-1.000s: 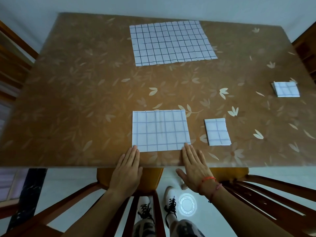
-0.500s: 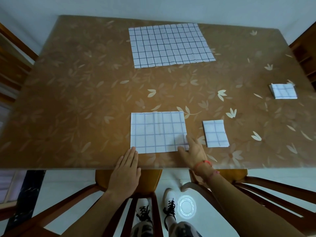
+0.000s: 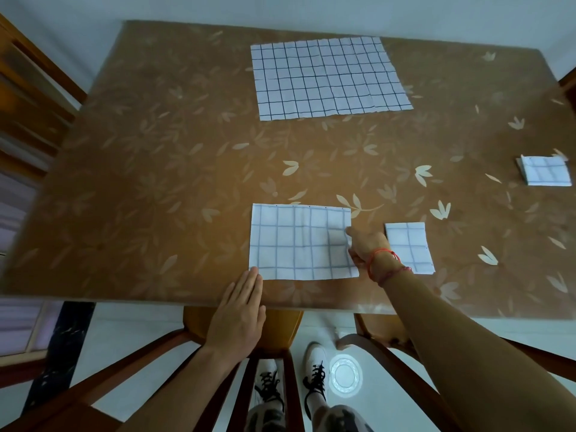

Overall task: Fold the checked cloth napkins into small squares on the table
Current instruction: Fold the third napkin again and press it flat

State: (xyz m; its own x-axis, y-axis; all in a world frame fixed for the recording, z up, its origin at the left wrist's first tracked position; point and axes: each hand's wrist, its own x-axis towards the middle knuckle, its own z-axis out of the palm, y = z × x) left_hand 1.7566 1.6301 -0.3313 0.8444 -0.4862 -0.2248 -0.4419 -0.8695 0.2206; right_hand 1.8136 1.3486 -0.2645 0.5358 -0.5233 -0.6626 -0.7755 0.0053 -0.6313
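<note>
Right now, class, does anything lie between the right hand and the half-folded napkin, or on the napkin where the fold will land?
Nothing visible does. The right hand pinches the right edge of the half-folded napkin; its surface is bare, and the left hand only touches its near corner.

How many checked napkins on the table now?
4: unfolded napkin far centre; part-folded napkin at the right hand; small square right of it; folded square at the right edge, possibly a stack.

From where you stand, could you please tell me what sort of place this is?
Probably a home dining room: a table under a leaf-patterned cover, wooden chairs beside it, and checked napkins laid out.
</note>
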